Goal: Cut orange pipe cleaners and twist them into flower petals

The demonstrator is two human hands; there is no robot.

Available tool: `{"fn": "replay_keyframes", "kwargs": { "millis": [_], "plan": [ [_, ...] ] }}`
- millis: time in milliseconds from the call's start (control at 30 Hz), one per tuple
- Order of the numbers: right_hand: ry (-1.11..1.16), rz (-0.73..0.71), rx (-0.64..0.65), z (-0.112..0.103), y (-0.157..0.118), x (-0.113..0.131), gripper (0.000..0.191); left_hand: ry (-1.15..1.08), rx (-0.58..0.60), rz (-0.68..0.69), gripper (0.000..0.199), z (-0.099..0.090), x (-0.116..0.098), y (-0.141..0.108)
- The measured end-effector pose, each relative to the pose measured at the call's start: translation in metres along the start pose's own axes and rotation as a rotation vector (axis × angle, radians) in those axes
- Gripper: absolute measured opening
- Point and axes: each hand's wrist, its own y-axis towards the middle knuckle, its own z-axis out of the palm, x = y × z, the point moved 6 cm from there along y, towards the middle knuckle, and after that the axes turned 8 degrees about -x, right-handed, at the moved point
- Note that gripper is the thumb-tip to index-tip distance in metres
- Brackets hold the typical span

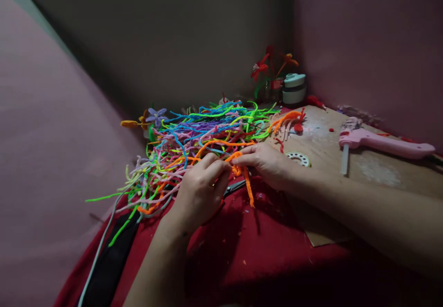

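Between my two hands is an orange pipe cleaner (248, 187), bent into loops at the top with a tail hanging down. My right hand (261, 161) pinches its looped part between thumb and fingers. My left hand (204, 184) is closed at the loop's left side, fingers curled; its fingertips are partly hidden. Below the hands, a pair of scissors (235, 188) lies on the red cloth, partly covered by my left hand. Just behind the hands spreads a large heap of multicoloured pipe cleaners (207, 129).
A pink hot glue gun (384, 143) rests on a brown board (328, 136) at the right, beside a white round spool (298, 159). Pipe cleaner flowers (259, 68) and a pale lidded container (294, 88) stand at the back. A white cable (100, 247) runs down the left over the red cloth (221, 261).
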Motion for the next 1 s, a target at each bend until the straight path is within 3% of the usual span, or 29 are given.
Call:
{"fn": "replay_keyframes", "kwargs": {
  "millis": [133,300,433,500,567,633,700,767,833,933,1000],
  "plan": [
    [-0.050,-0.008,-0.013,0.000,-0.002,0.003,0.005,0.114,-0.006,0.063,0.017,0.007,-0.003,-0.003],
    [-0.076,-0.005,-0.030,-0.001,-0.003,0.002,0.008,0.221,0.096,0.075,0.021,0.019,-0.008,-0.008],
    [-0.013,0.022,-0.044,-0.003,-0.001,0.000,0.005,0.039,0.015,0.035,0.022,0.013,-0.012,-0.004],
    [0.026,0.040,-0.055,-0.004,0.000,0.000,0.006,-0.150,-0.064,-0.115,0.017,0.008,-0.004,-0.002],
    [0.084,0.056,-0.034,-0.003,0.001,0.000,0.005,-0.398,-0.114,-0.408,0.011,0.009,0.011,-0.002],
    [0.164,0.075,0.004,-0.001,0.002,-0.001,0.005,-0.670,-0.167,-0.704,0.025,0.017,0.024,-0.007],
    [0.223,0.090,0.021,-0.001,0.002,-0.002,0.008,-0.892,-0.233,-0.896,0.045,0.026,0.032,-0.012],
    [0.246,0.102,0.024,-0.001,0.002,-0.003,0.009,-1.030,-0.268,-0.997,0.053,0.035,0.036,-0.015],
    [0.244,0.108,0.035,-0.001,0.002,-0.004,0.010,-1.127,-0.220,-1.049,0.048,0.043,0.036,-0.017],
    [0.221,0.127,0.059,0.002,0.000,-0.003,0.010,-1.164,-0.090,-1.037,0.033,0.050,0.030,-0.017],
    [0.206,0.148,0.081,0.004,-0.003,-0.002,0.009,-1.105,-0.065,-0.977,0.028,0.047,0.025,-0.015]
  ]
}}
